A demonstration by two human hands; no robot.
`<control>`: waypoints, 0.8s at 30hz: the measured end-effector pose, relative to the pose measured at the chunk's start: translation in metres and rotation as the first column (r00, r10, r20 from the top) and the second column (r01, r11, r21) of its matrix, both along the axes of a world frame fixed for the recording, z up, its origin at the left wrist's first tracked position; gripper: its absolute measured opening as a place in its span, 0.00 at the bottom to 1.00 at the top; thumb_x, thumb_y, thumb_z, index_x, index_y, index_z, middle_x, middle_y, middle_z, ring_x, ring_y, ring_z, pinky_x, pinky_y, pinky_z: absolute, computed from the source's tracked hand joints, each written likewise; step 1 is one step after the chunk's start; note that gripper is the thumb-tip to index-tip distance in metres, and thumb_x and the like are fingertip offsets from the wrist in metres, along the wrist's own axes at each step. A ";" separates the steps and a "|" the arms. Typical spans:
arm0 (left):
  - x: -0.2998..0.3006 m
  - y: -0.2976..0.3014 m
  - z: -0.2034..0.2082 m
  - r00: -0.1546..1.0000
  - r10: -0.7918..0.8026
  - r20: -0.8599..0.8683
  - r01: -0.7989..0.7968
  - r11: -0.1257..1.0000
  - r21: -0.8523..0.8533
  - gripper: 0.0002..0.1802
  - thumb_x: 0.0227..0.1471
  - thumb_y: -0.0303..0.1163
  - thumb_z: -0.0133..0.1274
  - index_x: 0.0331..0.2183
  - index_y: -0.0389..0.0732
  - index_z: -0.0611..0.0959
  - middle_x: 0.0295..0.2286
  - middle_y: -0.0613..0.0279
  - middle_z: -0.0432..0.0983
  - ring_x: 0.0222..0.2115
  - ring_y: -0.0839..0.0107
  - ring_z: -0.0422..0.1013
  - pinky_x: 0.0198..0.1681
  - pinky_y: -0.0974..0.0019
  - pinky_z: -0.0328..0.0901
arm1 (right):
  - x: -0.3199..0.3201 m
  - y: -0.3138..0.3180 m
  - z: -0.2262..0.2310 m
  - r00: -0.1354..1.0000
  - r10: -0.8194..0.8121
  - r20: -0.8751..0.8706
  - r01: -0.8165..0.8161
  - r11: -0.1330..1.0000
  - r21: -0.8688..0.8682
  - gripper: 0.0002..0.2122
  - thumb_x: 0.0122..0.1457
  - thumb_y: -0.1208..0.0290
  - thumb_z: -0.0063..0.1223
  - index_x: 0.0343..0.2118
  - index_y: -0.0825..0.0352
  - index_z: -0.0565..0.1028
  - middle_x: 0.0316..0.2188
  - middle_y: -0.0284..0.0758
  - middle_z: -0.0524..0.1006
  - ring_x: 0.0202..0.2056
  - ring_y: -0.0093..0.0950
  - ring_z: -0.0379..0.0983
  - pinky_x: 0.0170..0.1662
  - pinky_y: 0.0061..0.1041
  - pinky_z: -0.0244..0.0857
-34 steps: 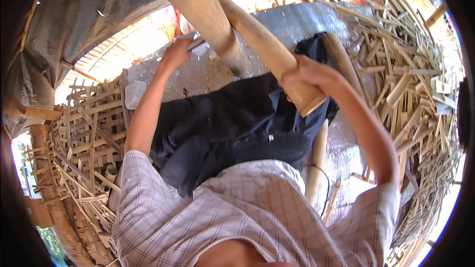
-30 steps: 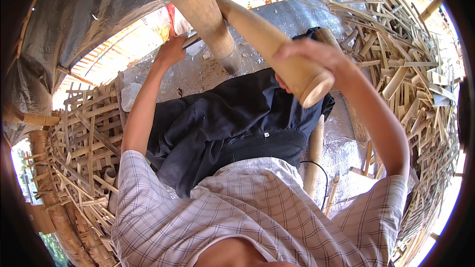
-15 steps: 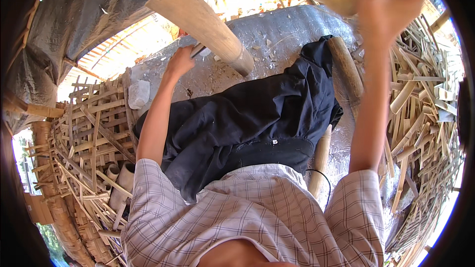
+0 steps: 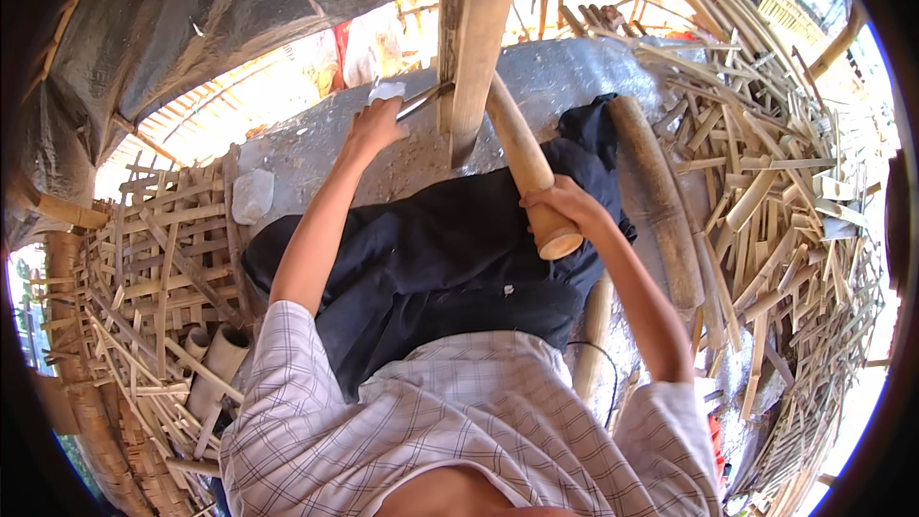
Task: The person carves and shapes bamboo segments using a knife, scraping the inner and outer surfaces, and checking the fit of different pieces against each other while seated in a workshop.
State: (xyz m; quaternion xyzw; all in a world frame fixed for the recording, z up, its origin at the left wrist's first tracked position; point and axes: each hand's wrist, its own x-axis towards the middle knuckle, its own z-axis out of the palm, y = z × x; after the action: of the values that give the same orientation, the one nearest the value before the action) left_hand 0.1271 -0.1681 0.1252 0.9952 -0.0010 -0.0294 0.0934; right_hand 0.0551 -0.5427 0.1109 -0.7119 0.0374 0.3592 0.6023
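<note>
In my left hand (image 4: 375, 129) is a knife, its metal blade (image 4: 423, 101) reaching to the bamboo pole (image 4: 483, 33) ahead of me. The pole stands steeply over my lap and shows a long gap between two lengthwise pieces; its narrow left piece (image 4: 446, 33) is beside the wider one. The blade's far end is hidden at the pole. My right hand (image 4: 567, 201) is wrapped around the thick end of a round bamboo club (image 4: 522, 144). That club slants away beside the pole, and its far end meets or passes behind it; I cannot tell which.
Black cloth (image 4: 412, 239) covers my legs. A bamboo log (image 4: 656, 196) lies to the right, before a large heap of split bamboo (image 4: 766, 191). Woven bamboo lattice (image 4: 172, 239) and cut tubes (image 4: 222, 364) are at left. A whitish block (image 4: 253, 196) rests near the lattice.
My right hand has come down from the upper right with the club, now near my lap. The pole has swung more upright and shows a lengthwise split. My left hand has shifted slightly right.
</note>
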 end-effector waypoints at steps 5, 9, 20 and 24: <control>0.020 -0.002 0.009 0.992 -0.088 -0.091 0.087 0.996 -0.015 0.21 0.49 0.29 0.55 0.47 0.39 0.78 0.43 0.43 0.80 0.49 0.42 0.75 0.48 0.44 0.69 | -0.014 -0.017 0.003 0.989 -0.116 -0.094 0.140 0.940 0.310 0.24 0.51 0.66 0.65 0.46 0.76 0.70 0.29 0.44 0.78 0.27 0.38 0.80 0.31 0.37 0.79; 0.015 0.023 0.008 0.864 -0.161 -0.477 -0.105 0.870 -0.483 0.17 0.55 0.31 0.59 0.43 0.33 0.75 0.28 0.53 0.77 0.28 0.68 0.77 0.29 0.59 0.73 | -0.020 -0.010 -0.007 0.966 -0.244 -0.085 0.258 0.896 0.362 0.23 0.52 0.65 0.62 0.46 0.77 0.70 0.29 0.46 0.78 0.27 0.38 0.80 0.31 0.38 0.78; -0.065 -0.031 -0.059 0.834 -0.490 -0.253 -0.516 -0.529 -0.674 0.06 0.65 0.29 0.51 0.36 0.45 0.69 0.21 0.74 0.61 0.13 0.89 0.57 0.08 0.82 0.52 | -0.006 -0.015 -0.016 0.915 -0.236 -0.327 0.358 0.850 0.387 0.27 0.55 0.58 0.62 0.48 0.78 0.70 0.36 0.45 0.78 0.33 0.35 0.80 0.39 0.35 0.78; -0.076 -0.044 -0.058 0.901 -0.357 -0.245 -0.403 -0.482 -0.778 0.08 0.65 0.28 0.53 0.35 0.44 0.69 0.17 0.76 0.59 0.09 0.88 0.54 0.08 0.80 0.49 | -0.008 -0.013 -0.013 0.904 -0.282 -0.321 0.392 0.845 0.363 0.28 0.55 0.58 0.61 0.49 0.79 0.69 0.37 0.45 0.78 0.33 0.35 0.79 0.39 0.35 0.78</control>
State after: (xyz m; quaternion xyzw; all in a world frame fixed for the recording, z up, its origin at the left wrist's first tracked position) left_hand 0.0510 -0.2117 0.0675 0.3692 0.0197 -0.2300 0.9002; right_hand 0.0468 -0.5556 0.0979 -0.4956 0.1620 0.3348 0.7849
